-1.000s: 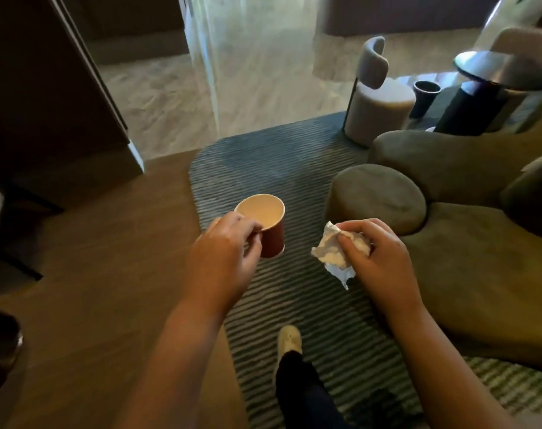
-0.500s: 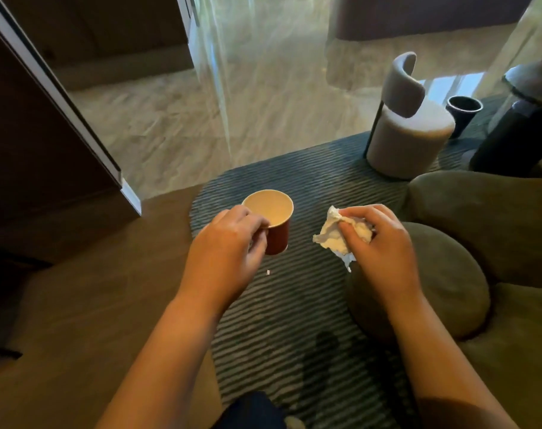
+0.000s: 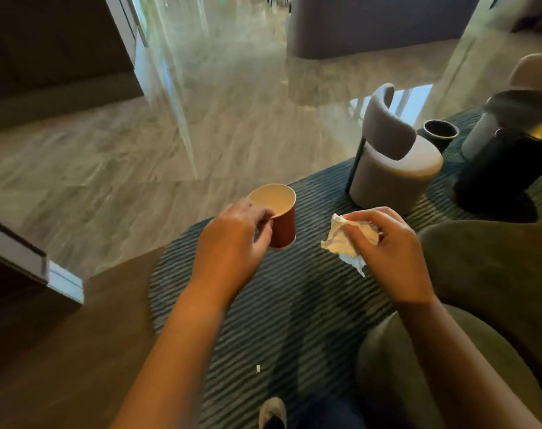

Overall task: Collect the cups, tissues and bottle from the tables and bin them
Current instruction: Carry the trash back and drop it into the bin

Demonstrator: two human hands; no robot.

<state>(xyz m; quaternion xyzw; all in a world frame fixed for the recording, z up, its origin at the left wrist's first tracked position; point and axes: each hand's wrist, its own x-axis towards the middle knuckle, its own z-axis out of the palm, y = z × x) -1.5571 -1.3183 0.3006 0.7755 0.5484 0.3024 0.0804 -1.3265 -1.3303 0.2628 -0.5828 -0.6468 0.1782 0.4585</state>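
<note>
1. The red paper cup sat in the left hand, with thumb and fingers curled round its rim and wall and its mouth up. I judged that the upright grip was meant to keep any dregs inside while it was carried.
2. The crumpled white tissue was just right of the cup, not touching it. The curled fingers of the right hand pinched it, and one tail hung below. A tight clench suits something that light, which could otherwise slip out.
3. Both hands were out in front at about the same height, each holding one item. From my remote seat I read this as carrying rather than picking up.
4. Below the hands lay the striped rug. A small white scrap lay on it, nearer the body than either hand, and I could not tell what it was.
5. Beyond the right hand stood a pale round chair, with a dark open-topped container just behind it. I took the container for the bin, though I could not be sure, and binning looked like the next step.
6. To the right of the right hand was the green sofa. No bottle showed anywhere, so I judged that part of the job was not yet done.
</note>
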